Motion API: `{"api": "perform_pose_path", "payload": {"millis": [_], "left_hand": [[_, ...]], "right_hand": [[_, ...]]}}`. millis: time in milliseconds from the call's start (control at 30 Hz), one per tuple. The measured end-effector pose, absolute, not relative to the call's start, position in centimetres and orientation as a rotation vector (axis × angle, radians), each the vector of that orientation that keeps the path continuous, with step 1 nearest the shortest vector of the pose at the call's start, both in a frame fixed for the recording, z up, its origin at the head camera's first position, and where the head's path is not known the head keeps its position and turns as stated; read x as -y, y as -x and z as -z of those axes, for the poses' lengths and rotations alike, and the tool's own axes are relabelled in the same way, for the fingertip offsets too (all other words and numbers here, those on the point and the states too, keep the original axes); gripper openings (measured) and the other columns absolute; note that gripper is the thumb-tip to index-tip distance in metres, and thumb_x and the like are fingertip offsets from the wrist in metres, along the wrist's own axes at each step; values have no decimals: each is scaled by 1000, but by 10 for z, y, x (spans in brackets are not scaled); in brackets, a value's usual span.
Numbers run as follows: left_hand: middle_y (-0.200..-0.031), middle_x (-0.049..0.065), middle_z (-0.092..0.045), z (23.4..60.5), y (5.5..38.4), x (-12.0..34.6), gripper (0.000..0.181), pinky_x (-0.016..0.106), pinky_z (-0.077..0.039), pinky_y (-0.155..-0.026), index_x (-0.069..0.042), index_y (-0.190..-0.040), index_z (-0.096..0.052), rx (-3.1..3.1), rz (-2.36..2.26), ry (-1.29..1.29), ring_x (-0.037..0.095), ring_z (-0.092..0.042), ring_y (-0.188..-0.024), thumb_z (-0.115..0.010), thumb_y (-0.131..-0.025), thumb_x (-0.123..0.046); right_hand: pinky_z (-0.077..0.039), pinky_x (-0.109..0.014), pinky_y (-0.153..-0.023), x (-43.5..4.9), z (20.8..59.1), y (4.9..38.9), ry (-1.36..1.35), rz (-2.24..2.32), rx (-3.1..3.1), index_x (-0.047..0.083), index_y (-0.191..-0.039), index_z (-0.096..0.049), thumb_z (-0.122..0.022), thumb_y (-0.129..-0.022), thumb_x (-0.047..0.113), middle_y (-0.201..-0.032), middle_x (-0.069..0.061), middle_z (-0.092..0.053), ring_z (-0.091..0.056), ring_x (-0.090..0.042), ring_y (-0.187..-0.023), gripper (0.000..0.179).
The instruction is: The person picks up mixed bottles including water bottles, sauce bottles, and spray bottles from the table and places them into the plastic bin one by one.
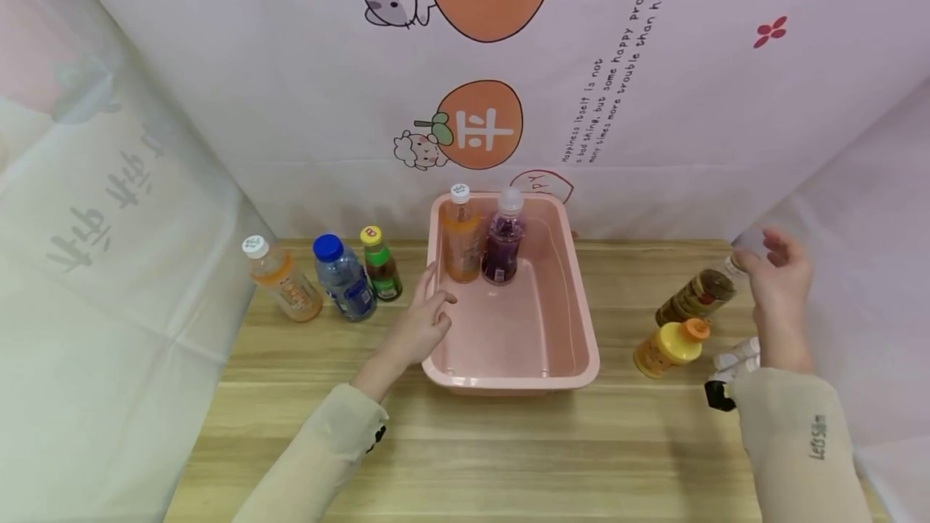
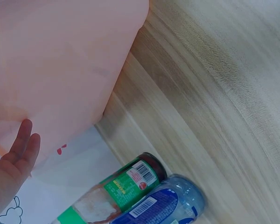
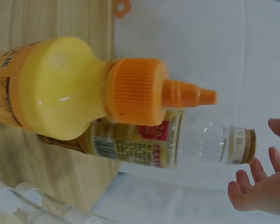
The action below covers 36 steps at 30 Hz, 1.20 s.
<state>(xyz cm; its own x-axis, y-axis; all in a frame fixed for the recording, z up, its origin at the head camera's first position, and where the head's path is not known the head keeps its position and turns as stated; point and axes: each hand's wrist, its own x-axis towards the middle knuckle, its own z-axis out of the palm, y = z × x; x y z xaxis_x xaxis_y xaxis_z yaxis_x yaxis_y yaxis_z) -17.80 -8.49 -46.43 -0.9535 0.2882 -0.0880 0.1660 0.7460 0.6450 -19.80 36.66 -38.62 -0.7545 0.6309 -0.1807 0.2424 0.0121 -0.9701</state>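
My left hand is at the left rim of the pink basin, with the thumb over the inside. In the left wrist view its fingers lie against the outer wall. Two bottles stand at the back of the basin: one of orange drink and one of purple drink. On the right, my right hand is beside the cap of a cooking oil bottle. Its thumb and fingers are spread on either side of that cap, holding nothing.
A yellow squeeze bottle stands in front of the oil bottle, near small white-capped containers. Left of the basin stand another orange drink bottle, a blue-capped bottle and a yellow-capped sauce bottle. Printed cloth hangs behind.
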Motion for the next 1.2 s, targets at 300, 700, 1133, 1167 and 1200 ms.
{"api": "perform_pose_path", "payload": {"millis": [300,700,1133,1167,1200], "left_hand": [[-163,-3,3,465,177,84,30,24,-45,-51,-17,-118,-58,-2769,-992,-376,15,-50,-57,-47,-90,-15],[-163,-1,0,464,176,86,29,25,-45,-51,-16,-117,-59,-2769,-1024,-347,16,-52,-61,-47,-90,-15],[-163,-1,1,464,178,85,31,24,-45,-51,-16,-117,-59,-2775,-1013,-381,15,-51,-58,-45,-90,-15],[-163,-1,1,464,178,85,30,24,-45,-51,-16,-117,-59,-2778,-1010,-378,14,-50,-57,-45,-90,-15],[-163,-1,0,464,178,85,30,24,-45,-51,-16,-117,-59,-2781,-1010,-377,14,-50,-57,-46,-90,-14]], "right_hand": [[-39,-3,-76,-377,400,193,880,-1845,2026,25,-142,-39,-67,-84,5,-101,21,-42,-37,5,-97,67],[-42,0,-64,-372,408,202,869,-1843,1993,21,-131,-42,-65,-82,-1,-99,13,-42,-44,3,-84,59],[-37,-3,-65,-375,416,202,966,-1450,2246,23,-137,-45,-68,-82,13,-92,23,-43,-40,9,-78,61],[-37,-4,-68,-375,417,202,959,-1384,2311,21,-141,-42,-67,-83,17,-97,22,-47,-40,10,-78,63],[-36,-4,-70,-375,418,202,954,-1322,2371,21,-143,-39,-66,-84,20,-105,19,-50,-39,11,-78,65]]}}
